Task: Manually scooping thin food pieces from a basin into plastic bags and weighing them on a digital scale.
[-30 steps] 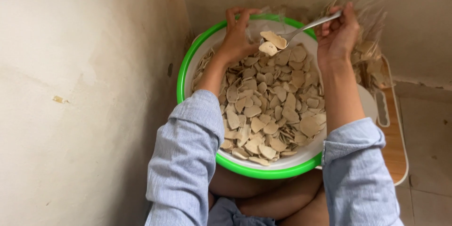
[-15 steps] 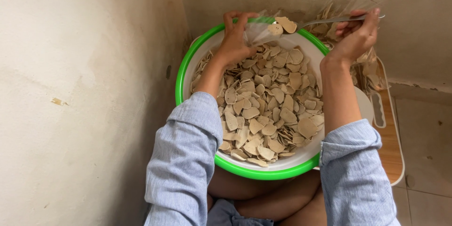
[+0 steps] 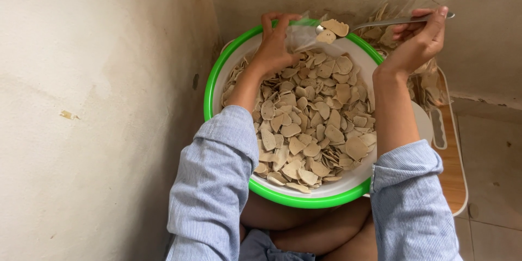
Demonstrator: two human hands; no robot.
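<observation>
- The spoon (image 3: pixel 380 22) is a long metal one. It is up over the far edge of the bowl (image 3: pixel 304 200), and two pale chips (image 3: pixel 331 30) sit on its tip.
- The right hand (image 3: pixel 416 41) is closed around the spoon's handle, out past the right side of the bowl.
- The little clear bag (image 3: pixel 300 32) is right by the spoon's tip, above the far edge of the bowl. The spoon's tip is at the bag's mouth.
- The left hand (image 3: pixel 274 46) pinches the bag shut-fingered, holding it up.
- The bowl is big and white inside with a green rim. It is full of flat, pale chip pieces (image 3: pixel 310 119).
- The bowl rests on the person's bare legs (image 3: pixel 321 231).
- Both blue striped sleeves (image 3: pixel 212 185) come over the near edge of the bowl and hide part of it.
- Left of the bowl is a plain wall (image 3: pixel 92 103), very close.
- Right of the bowl is a wooden tray (image 3: pixel 454 157), and behind the bowl is a bigger bag of chips (image 3: pixel 413 11).
</observation>
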